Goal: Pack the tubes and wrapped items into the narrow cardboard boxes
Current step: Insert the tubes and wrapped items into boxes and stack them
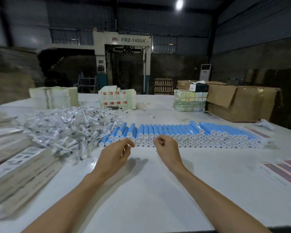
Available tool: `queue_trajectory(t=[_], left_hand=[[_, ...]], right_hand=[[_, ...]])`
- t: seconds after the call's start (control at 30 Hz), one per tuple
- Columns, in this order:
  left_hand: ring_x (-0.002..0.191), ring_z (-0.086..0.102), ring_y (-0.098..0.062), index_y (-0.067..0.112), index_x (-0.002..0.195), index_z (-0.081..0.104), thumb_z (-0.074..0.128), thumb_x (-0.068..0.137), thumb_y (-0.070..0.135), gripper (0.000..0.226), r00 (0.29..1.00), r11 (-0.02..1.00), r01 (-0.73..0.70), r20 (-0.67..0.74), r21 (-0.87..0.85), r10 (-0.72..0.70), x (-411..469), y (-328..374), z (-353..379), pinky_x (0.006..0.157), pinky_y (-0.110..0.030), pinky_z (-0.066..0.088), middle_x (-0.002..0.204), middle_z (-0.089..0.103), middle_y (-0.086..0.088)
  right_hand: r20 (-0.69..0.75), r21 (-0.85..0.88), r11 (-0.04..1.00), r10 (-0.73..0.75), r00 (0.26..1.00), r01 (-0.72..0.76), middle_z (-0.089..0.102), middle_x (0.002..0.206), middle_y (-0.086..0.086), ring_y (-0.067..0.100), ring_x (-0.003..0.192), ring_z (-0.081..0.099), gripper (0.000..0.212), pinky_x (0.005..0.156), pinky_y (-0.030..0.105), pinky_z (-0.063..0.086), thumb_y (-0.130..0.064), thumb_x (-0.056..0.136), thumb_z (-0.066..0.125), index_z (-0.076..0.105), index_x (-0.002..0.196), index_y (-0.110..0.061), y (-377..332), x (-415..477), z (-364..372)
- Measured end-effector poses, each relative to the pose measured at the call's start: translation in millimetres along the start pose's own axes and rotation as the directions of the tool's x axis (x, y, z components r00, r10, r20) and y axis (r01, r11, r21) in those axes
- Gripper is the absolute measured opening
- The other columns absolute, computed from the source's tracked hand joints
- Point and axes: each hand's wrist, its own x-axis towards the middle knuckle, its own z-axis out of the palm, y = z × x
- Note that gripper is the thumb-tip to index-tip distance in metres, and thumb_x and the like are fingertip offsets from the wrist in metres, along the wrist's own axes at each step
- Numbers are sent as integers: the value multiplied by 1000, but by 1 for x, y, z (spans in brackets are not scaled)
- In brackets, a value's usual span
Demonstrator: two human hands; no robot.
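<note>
Reaching forward over the smooth white tabletop (141, 190), two bare forearms end in the left hand (115, 153) and the right hand (166, 148), which hover side by side just short of the stock. Each grip is loose, the fingers softly curled with nothing visible between them. At the near left lie the long narrow white cardboard boxes (18, 172), stacked flat and blurred, so I cannot tell whether any is filled. Just beyond the fingertips sits the layered row of light-blue cylindrical tubes with white caps (183, 133), cap ends facing the person, several layers deep and stretching well to the right. To its left, right up against its end, spreads the tangled heap of small items in clear plastic wrap (71, 128). Both supplies look large and nothing is in hand, so the packing appears to be early or between boxes, with nearly all of it left: take a tube and a wrapped item, open a box, slide them in. Farther back stand bundles of flat white cartons (54, 97), a big open brown cardboard carton (242, 103) on the right, and a pale grey machine (124, 47) near the far wall.
</note>
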Motion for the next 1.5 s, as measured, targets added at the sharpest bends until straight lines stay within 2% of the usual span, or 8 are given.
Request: queue_trajectory(t=[0.33, 0.57, 0.73, 0.9, 1.0, 1.17, 1.3, 1.5], left_hand=[[108, 68, -17, 34, 129, 64, 58, 107, 36, 22, 974, 904, 148, 99, 401, -204, -15, -8, -68, 89, -39, 58, 117, 73, 9], [127, 51, -31, 12, 140, 60, 63, 101, 55, 57, 880, 476, 453, -292, 754, -375, -76, -52, -154, 104, -43, 43, 142, 53, -9], [119, 49, -28, 19, 120, 73, 62, 95, 70, 58, 811, 281, 454, -262, 846, -524, -98, -64, -177, 98, -40, 43, 129, 55, -3], [119, 55, -25, 24, 147, 58, 61, 99, 65, 63, 827, 323, 432, -227, 842, -515, -99, -60, -180, 98, -36, 45, 129, 61, -1], [103, 63, -25, 19, 120, 60, 55, 106, 59, 43, 842, 361, 444, -244, 820, -481, -96, -52, -182, 91, -37, 47, 111, 70, -2], [70, 61, -22, 20, 110, 37, 64, 104, 44, 37, 929, 741, 370, -238, 560, -284, -87, -24, -170, 57, -31, 44, 99, 62, -2], [87, 65, -22, 31, 135, 23, 84, 88, 49, 79, 927, 852, 374, -114, 366, -358, -60, -6, -129, 51, -14, 35, 123, 40, 3], [106, 68, -27, 22, 161, 17, 79, 87, 54, 101, 970, 907, 218, 26, 360, -243, -15, 23, -53, 74, -44, 62, 144, 38, 1]], right_hand=[[204, -8, 998, -52, 978, 55, 66, 69, 5, 30, 71, 64, 23, 70, 42, 54, -22, 100, 63, 66, 78, -17, 26, 3, 46], [269, 98, 994, -77, 960, 53, 67, 69, 7, 20, 62, 59, 21, 64, 35, 48, -18, 99, 65, 70, 79, -17, 19, -2, 45], [271, 103, 993, -82, 959, 55, 68, 68, 2, 13, 62, 61, 20, 72, 45, 55, -19, 99, 65, 71, 81, -16, 13, -4, 44], [272, 109, 993, -78, 959, 50, 69, 69, -2, 6, 61, 63, 21, 73, 45, 57, -18, 99, 65, 71, 80, -19, 15, -5, 43], [271, 125, 991, -71, 960, 39, 69, 70, 0, 10, 64, 65, 20, 74, 45, 57, -16, 99, 65, 71, 79, -18, 15, -5, 43], [279, 155, 987, -77, 957, 34, 69, 72, 4, 18, 69, 67, 20, 73, 46, 57, -15, 100, 64, 71, 80, -16, 15, -5, 45], [286, 195, 980, -99, 953, 43, 66, 70, 4, 11, 62, 57, 20, 63, 39, 50, -17, 101, 64, 71, 82, -17, 14, -7, 46], [328, 592, 801, -134, 935, -92, 71, 87, 7, 18, 73, 63, 32, 63, 28, 49, -48, 103, 58, 72, 108, -20, -9, -8, 40]])
